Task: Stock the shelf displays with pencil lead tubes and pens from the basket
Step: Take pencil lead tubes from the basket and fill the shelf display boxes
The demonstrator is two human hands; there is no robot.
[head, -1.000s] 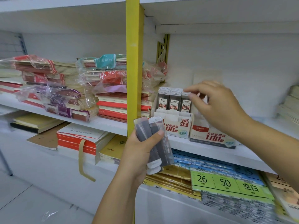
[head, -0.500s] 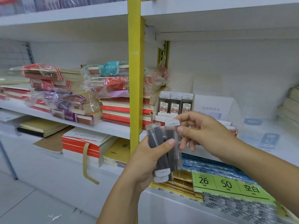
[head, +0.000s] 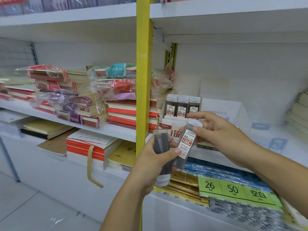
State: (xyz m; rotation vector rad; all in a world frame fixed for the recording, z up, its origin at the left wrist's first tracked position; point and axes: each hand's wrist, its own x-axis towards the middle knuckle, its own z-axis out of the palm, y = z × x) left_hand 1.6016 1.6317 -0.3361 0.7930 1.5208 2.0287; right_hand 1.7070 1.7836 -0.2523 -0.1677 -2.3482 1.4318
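A left hand (head: 150,162) and a right hand (head: 220,134) meet in front of the front edge of a white shelf (head: 116,129), just right of a yellow post (head: 143,80). The left hand wraps its fingers and thumb around the dark tubes (head: 161,147), held upright with a white cap at the bottom; how many it holds cannot be told. Its thumb lies across them and its tip reaches the lower corner of the label on the labelled tube (head: 185,142).

The right hand pinches that labelled tube near its top between thumb and fingertips. The tube leans to the right and its red and white label faces the camera. Its lower end sits just beside the dark tubes.

Behind both hands, a white display box (head: 168,125) stands on the shelf near the post. Three boxed tubes (head: 182,106) stand upright in a row at its back, labels forward. A second white box (head: 221,110) stands just beside it to the right.

Stacks of notebooks (head: 121,114), some in clear wrap, fill the shelf on both sides of the post. On the shelf below, at the right, lie packets with a green label sheet (head: 233,189).
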